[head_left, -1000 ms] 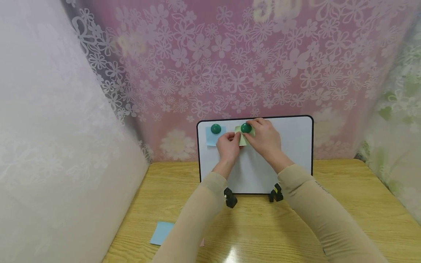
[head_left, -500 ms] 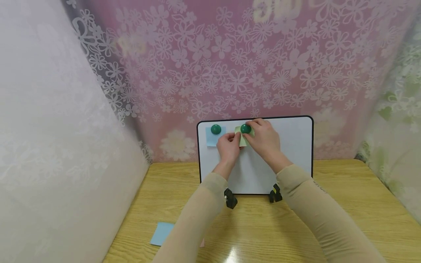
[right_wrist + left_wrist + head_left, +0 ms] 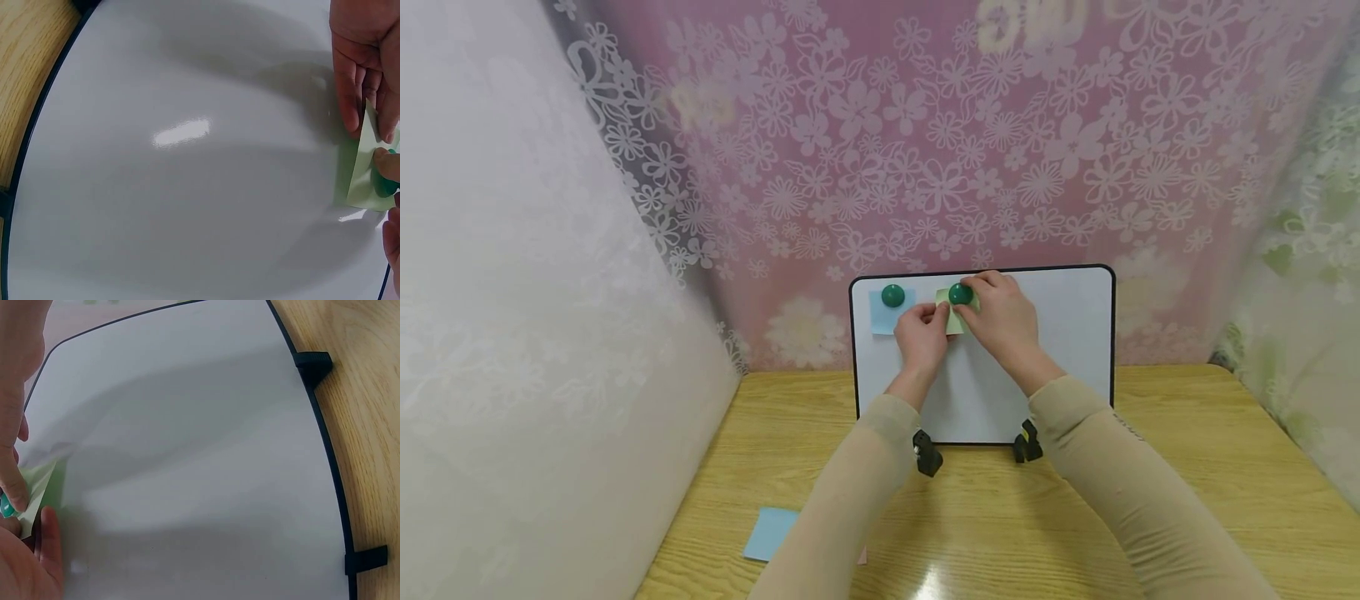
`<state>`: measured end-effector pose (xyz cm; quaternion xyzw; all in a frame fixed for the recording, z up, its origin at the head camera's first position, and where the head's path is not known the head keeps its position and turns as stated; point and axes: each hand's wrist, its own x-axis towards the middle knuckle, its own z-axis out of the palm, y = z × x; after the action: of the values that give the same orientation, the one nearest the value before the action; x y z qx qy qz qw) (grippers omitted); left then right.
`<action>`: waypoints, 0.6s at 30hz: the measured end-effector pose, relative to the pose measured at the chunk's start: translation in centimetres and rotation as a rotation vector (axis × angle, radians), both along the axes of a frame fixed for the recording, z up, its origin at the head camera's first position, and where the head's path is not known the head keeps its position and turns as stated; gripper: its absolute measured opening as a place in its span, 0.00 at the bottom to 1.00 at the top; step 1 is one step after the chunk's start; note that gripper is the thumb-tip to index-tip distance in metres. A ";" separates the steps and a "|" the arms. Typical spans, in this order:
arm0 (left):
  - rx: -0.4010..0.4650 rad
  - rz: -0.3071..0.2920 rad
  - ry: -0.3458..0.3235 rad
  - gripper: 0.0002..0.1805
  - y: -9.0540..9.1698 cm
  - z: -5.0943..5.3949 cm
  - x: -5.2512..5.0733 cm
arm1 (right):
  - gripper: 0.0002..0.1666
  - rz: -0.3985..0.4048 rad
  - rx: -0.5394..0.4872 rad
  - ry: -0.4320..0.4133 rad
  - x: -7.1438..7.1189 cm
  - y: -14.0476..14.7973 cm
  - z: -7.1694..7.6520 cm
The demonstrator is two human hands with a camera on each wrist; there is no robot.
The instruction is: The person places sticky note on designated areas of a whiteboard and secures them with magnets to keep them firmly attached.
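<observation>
Right grip [image 3: 1002,318]: thumb and fingers closed round a green magnet [image 3: 959,294], lying over a pale green note [image 3: 955,326] near the top of the whiteboard [image 3: 1075,342]. Left grip [image 3: 922,337]: pinching that note's left side. Alongside: blue note [image 3: 883,320] under second magnet [image 3: 892,295]. Bench [image 3: 1217,450]: wooden, bearing whiteboard and blue paper [image 3: 769,533].

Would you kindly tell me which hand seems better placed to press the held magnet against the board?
Probably the right hand: it grips the magnet in front of the green note, while the left hand is busy pinching that note's edge.
</observation>
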<state>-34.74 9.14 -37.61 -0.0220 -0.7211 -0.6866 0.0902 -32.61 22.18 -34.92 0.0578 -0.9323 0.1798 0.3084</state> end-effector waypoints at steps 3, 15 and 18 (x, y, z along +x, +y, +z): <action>0.001 0.001 -0.001 0.14 0.0 0.1 0.0 | 0.25 -0.002 0.005 -0.003 0.0 0.0 0.0; -0.018 0.032 0.001 0.14 0.2 0.1 -0.1 | 0.25 -0.009 0.004 -0.016 -0.3 -0.1 -0.1; -0.016 0.033 0.002 0.14 0.2 0.0 -0.1 | 0.25 -0.005 0.008 -0.004 -0.4 -0.2 -0.1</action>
<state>-34.84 9.36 -37.58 -0.0114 -0.7269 -0.6791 0.1021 -32.98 22.03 -35.06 0.0562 -0.9337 0.1756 0.3070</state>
